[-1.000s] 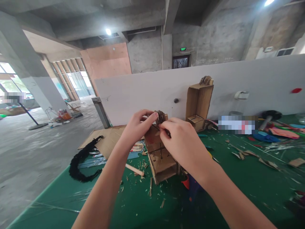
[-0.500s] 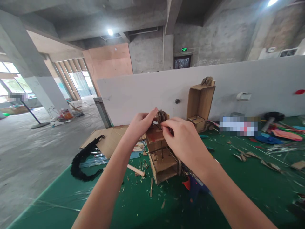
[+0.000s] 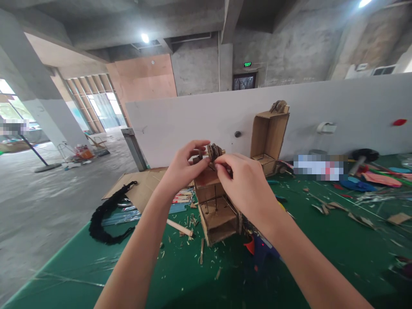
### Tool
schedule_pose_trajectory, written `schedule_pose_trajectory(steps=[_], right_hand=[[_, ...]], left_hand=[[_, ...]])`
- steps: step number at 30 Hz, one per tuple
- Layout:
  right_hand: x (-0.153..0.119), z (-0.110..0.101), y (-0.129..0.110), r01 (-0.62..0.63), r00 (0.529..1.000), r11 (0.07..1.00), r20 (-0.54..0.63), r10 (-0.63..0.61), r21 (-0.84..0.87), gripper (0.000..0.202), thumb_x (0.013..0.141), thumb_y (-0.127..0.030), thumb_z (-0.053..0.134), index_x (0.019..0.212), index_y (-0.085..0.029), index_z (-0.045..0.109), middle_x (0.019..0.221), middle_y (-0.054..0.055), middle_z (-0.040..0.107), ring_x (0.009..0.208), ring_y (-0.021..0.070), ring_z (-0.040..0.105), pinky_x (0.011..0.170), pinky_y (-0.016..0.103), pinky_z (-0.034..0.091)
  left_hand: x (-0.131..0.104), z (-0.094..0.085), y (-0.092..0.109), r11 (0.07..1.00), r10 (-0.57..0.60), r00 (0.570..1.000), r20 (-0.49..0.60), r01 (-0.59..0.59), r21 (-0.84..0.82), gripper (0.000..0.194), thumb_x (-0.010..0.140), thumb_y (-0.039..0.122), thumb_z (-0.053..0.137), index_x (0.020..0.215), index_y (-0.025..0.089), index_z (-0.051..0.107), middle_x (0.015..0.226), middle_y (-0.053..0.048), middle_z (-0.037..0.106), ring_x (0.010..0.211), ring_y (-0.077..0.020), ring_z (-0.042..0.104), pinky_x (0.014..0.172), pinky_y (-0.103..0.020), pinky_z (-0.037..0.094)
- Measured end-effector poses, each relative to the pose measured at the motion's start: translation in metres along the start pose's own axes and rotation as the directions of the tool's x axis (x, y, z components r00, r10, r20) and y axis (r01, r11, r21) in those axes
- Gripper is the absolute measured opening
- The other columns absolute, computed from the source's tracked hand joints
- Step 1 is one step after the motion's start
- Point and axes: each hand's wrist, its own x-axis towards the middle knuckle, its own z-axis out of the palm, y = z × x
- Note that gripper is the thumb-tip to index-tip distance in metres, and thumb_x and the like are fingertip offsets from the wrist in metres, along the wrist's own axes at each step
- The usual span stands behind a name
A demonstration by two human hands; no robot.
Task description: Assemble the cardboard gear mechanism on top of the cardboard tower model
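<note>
Cardboard bits and a black strap [image 3: 107, 216] lie near the left edge of the green table [image 3: 322, 257]. The left hand [image 3: 182, 169] pinches one side of a small round cardboard wheel [image 3: 213, 151]. The wheel sits on top of a little cardboard box [image 3: 216, 205] in the middle of the table. The right hand [image 3: 246, 186] pinches its other side. It looks like fitting work; the next move likely needs small, careful fingers.
</note>
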Motion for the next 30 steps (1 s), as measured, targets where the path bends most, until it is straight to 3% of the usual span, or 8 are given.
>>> schedule_pose_trajectory(steps=[5, 19, 30], right_hand=[[0.0009, -0.0010, 0.0007, 0.005, 1.000, 1.000, -0.014, -0.005, -0.001, 0.018, 0.087, -0.015, 0.048, 0.085, -0.016, 0.066, 0.078, 0.003, 0.067, 0.069, 0.0133, 0.056, 0.064, 0.028, 0.038], [0.0021, 0.0006, -0.0025, 0.067, 0.998, 0.993, 0.007, -0.067, -0.101, 0.024, 0.087, -0.009, 0.044, 0.086, -0.013, 0.068, 0.082, 0.007, 0.063, 0.072, 0.0155, 0.057, 0.065, 0.029, 0.039], [0.0064, -0.0027, -0.0014, 0.017, 0.998, 0.998, 0.059, -0.013, -0.054, 0.024, 0.087, -0.013, 0.046, 0.082, -0.015, 0.070, 0.078, 0.005, 0.064, 0.069, 0.0146, 0.056, 0.065, 0.029, 0.039]], left_hand=[[0.0030, -0.0002, -0.0027, 0.997, -0.027, 0.999, -0.017, 0.025, -0.067, 0.036, 0.081, 0.028, 0.061, 0.114, 0.013, 0.060, 0.104, -0.011, 0.067, 0.090, -0.0165, 0.063, 0.081, -0.030, 0.051], [0.0041, 0.0018, -0.0027, 0.999, -0.045, 0.997, -0.059, 0.044, -0.014, 0.036, 0.082, 0.036, 0.062, 0.109, 0.012, 0.065, 0.110, -0.012, 0.068, 0.086, -0.0169, 0.064, 0.073, -0.029, 0.053], [0.0026, 0.0070, -0.0002, 0.992, -0.106, 0.992, -0.067, 0.101, -0.072, 0.035, 0.082, 0.039, 0.061, 0.104, 0.012, 0.067, 0.100, -0.011, 0.071, 0.079, -0.0151, 0.064, 0.067, -0.026, 0.051]])
